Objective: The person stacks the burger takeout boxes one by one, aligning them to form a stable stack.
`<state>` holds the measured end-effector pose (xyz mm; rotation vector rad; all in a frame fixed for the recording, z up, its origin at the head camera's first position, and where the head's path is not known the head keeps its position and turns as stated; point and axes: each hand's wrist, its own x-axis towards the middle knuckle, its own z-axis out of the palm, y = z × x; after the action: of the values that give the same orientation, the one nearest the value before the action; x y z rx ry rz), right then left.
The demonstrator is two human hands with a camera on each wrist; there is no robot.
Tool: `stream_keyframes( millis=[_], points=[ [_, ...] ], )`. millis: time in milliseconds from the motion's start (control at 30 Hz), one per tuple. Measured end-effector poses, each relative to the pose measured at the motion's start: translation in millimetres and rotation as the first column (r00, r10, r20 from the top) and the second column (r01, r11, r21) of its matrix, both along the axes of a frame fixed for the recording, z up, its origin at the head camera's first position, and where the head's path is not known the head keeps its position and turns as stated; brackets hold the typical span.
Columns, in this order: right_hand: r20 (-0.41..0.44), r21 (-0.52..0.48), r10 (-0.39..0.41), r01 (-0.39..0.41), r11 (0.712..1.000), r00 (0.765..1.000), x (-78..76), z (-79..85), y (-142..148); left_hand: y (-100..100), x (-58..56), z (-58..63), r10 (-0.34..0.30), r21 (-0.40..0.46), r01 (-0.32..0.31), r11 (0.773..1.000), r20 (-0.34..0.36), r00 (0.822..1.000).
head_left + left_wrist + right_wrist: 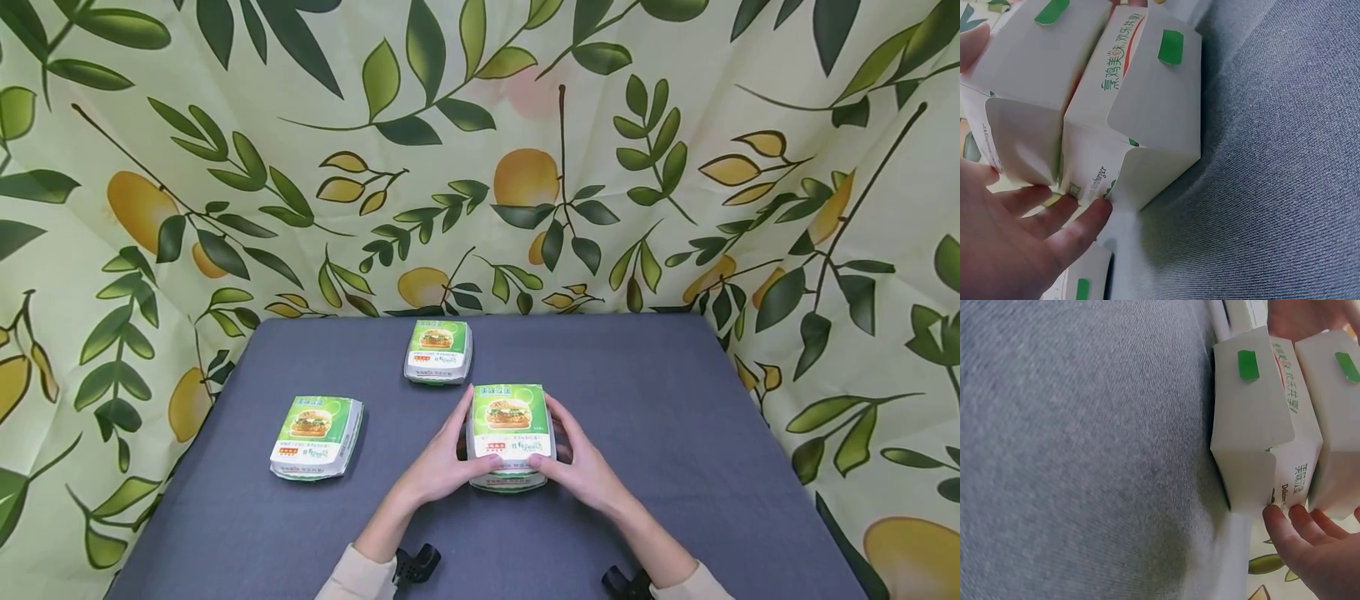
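Observation:
Two burger boxes are stacked near the middle of the table in the head view. The upper burger box has a green and white lid with a burger picture. Under it, the lower burger box shows only as a strip at the front; its white side is plainer in the left wrist view. My left hand holds the stack's left side, thumb at the upper box's front edge and fingertips along the sides of both boxes. Opposite it, my right hand grips the right side the same way.
Another burger box lies on the left part of the grey-blue tablecloth. One more burger box is behind the stack, near the back edge. A leaf-and-fruit patterned curtain encloses the table's back and sides.

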<state>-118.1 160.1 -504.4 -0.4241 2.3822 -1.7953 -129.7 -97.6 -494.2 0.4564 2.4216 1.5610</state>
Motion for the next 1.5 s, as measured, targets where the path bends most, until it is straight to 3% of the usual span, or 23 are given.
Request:
stream_keyframes(
  millis=[900,1500],
  points=[
    [0.0,-0.11,0.047,-0.046,0.993,0.999,-1.3,-6.4,1.3,3.1,-3.2,1.3,-0.007,0.073,0.006,0.997,0.012,1.0],
    [0.001,-0.08,0.015,-0.015,0.997,1.0,2.9,-4.0,-2.4,0.5,-1.4,4.4,-0.025,0.055,0.026,0.998,-0.018,1.0]
  ],
)
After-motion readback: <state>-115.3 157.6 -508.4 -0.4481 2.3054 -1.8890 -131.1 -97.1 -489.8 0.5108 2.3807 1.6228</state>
